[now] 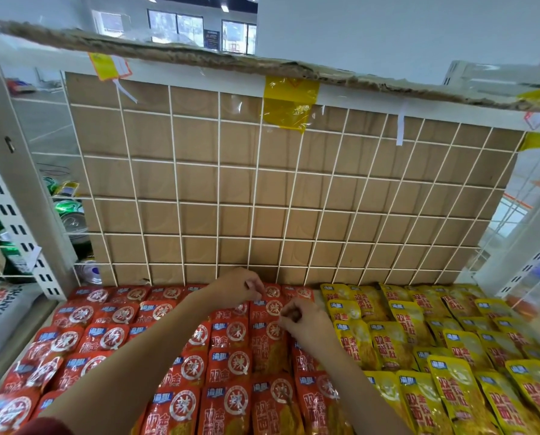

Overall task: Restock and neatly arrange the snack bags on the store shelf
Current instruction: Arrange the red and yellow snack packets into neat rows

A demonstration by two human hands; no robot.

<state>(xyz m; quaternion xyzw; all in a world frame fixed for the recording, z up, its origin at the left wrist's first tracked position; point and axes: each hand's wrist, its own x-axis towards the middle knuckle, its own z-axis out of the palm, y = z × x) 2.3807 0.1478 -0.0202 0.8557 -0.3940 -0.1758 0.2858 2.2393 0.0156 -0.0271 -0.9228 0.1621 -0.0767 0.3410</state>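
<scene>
Two hands meet at 12 o'clock over the red snack bags (228, 365), which lie in rows on the shelf (47, 315), with yellow snack bags (450, 356) at 3 o'clock. The left hand (237, 285) and right hand (298, 320) have curled fingers; whether they pinch a bag, I cannot tell.

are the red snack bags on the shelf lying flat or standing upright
Lying flat: the red snack bags overlap in rows, printed fronts facing up.

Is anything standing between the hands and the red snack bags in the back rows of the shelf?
Nothing visible does. The left hand and the right hand are right at the red bags; the wire grid stands behind them, not between.
</scene>
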